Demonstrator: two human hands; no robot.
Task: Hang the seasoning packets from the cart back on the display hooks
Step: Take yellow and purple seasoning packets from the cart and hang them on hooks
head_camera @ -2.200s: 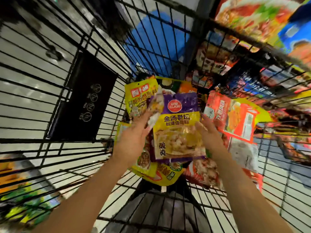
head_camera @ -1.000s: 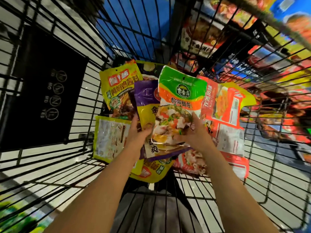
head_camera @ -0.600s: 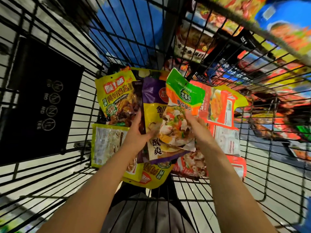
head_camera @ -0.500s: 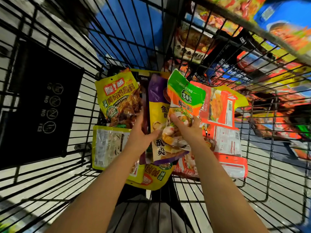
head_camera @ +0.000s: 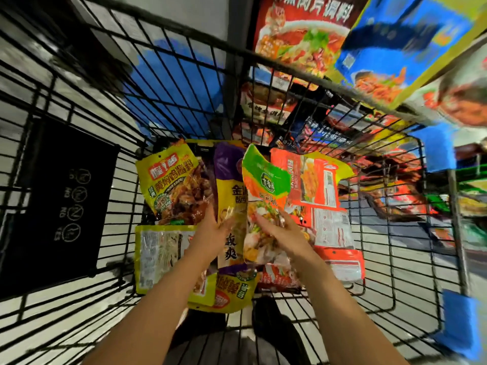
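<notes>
I look down into a black wire cart (head_camera: 411,272) holding several seasoning packets. My left hand (head_camera: 213,230) grips the purple and yellow packet (head_camera: 229,196) at its left edge. My right hand (head_camera: 279,230) holds the green-topped packet (head_camera: 263,180), which stands upright in front of the purple one. A yellow packet (head_camera: 171,185) leans at the back left. An orange-red packet (head_camera: 316,196) lies to the right. A pale yellow packet (head_camera: 158,256) lies face down at the lower left.
Hanging packets on the display (head_camera: 303,35) fill the upper right, just beyond the cart's far rim. A black sign panel (head_camera: 60,206) covers the cart's left wall. Another yellow packet (head_camera: 232,293) lies under my wrists. The floor shows through the wires.
My right hand took up the green-topped packet and brought it in front of the purple one that my left hand holds. My view has tilted up toward the display.
</notes>
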